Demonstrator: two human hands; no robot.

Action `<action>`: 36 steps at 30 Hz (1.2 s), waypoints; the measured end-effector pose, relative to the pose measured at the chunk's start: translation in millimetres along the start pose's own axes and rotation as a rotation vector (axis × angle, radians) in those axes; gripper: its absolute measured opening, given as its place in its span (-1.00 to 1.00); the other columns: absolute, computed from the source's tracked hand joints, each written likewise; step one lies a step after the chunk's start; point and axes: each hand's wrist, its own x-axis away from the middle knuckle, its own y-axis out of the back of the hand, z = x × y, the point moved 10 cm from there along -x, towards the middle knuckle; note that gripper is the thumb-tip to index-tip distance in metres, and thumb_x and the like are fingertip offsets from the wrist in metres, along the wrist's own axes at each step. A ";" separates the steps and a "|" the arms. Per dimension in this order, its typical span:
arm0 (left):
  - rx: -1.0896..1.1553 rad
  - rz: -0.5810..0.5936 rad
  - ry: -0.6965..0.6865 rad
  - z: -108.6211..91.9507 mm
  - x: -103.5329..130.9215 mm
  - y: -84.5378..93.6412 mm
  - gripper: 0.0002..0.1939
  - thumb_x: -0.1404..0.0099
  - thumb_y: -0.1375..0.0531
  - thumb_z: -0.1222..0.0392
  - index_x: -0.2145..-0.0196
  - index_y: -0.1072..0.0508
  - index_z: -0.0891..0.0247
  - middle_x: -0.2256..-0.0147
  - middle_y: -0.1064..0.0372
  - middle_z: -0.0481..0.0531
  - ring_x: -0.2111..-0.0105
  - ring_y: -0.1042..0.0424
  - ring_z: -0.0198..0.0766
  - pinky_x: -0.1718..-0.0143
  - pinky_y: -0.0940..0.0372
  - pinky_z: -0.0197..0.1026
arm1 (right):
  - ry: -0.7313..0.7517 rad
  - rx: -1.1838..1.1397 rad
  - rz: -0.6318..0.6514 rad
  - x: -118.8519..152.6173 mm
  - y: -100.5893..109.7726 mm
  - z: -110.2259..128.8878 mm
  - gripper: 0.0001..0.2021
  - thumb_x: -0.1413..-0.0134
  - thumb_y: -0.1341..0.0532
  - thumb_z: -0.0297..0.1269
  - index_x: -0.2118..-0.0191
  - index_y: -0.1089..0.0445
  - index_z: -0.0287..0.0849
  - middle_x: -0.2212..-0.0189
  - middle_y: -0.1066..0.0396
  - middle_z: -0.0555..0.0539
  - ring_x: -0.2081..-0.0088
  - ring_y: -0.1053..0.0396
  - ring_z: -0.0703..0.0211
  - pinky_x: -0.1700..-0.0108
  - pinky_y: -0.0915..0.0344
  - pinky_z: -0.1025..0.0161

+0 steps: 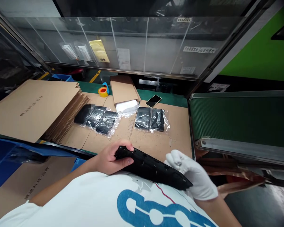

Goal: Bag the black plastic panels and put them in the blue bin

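From here I'd treat the black part (153,165) by the shirt (92,195) as light, stiff, slick, best held by its ends: left hand (109,159) pinching one, right hand (200,181) curled near the other, its grip unclear

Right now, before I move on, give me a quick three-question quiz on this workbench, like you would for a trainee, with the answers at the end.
1. True or false: the left hand, which grips the long black part, is bare.
2. Which lies closer to the cardboard stack?
A. The phone
B. The tape roll
C. The green conveyor belt
3. How many black pieces lie in clear wrap in the left-hand group?

Key: 1. True; the white glove is on the right hand. 2. B. 3. Three.
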 end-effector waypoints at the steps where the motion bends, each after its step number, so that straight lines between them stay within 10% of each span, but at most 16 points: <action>1: -0.014 -0.002 0.000 0.0 0.3 0.4 -0.69 -0.24 -0.21 0.37 0.09 -0.26 0.17 0.25 -0.31 -0.03 0.30 -0.36 -0.37 0.25 -0.28 -0.38 | 0.027 0.010 0.029 2.2 1.3 8.9 -0.80 0.41 -0.27 -0.54 0.59 -0.26 -0.15 0.63 -0.15 0.11 0.55 -0.09 0.32 0.49 -0.03 0.32; 8: -0.073 -0.002 0.012 0.6 -0.1 -0.3 -0.75 -0.26 -0.20 0.31 0.11 -0.27 0.20 0.27 -0.34 0.00 0.33 -0.36 -0.34 0.28 -0.29 -0.35 | 0.022 0.333 0.032 20.4 8.0 30.0 -0.76 0.35 -0.26 -0.63 0.54 -0.31 -0.16 0.57 -0.22 0.10 0.58 -0.10 0.37 0.58 0.05 0.35; 36: 0.000 0.064 -0.006 -0.6 -3.3 -7.4 -0.72 -0.23 -0.22 0.38 0.13 -0.28 0.19 0.26 -0.36 -0.01 0.32 -0.40 -0.35 0.29 -0.32 -0.37 | 0.016 0.116 0.007 10.2 -14.0 4.3 -0.77 0.55 -0.14 -0.61 0.63 -0.21 -0.15 0.67 -0.14 0.12 0.57 -0.02 0.33 0.49 0.04 0.32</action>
